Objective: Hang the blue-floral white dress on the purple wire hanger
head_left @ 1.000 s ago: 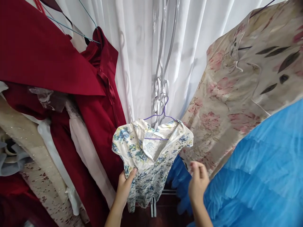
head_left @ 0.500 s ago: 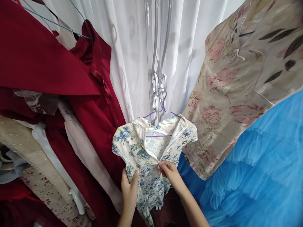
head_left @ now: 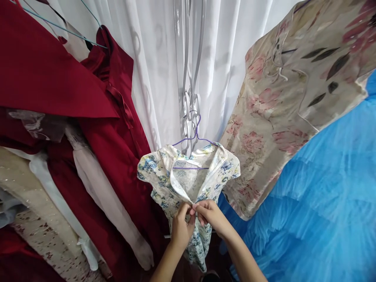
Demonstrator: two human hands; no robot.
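A short-sleeved white dress with blue and yellow flowers (head_left: 161,172) hangs in front of me on a purple wire hanger (head_left: 196,136). At the bottom of its V-neck my left hand (head_left: 182,225) pinches the fabric. My right hand (head_left: 210,214) grips the other side of the same spot, fingertips touching those of the left. The fingers cover whatever fastening lies between them. Below the hands the skirt of the dress hangs down.
Dark red garments (head_left: 114,129) hang on the left, with a pale sheer sleeve (head_left: 100,188) among them. White curtains (head_left: 152,78) and a white metal stand (head_left: 188,86) are behind. To the right hang a beige floral dress (head_left: 258,117) and blue tulle (head_left: 308,203).
My left hand has moved from the side of the dress to the neckline's point, meeting the right hand there. The view has shifted slightly.
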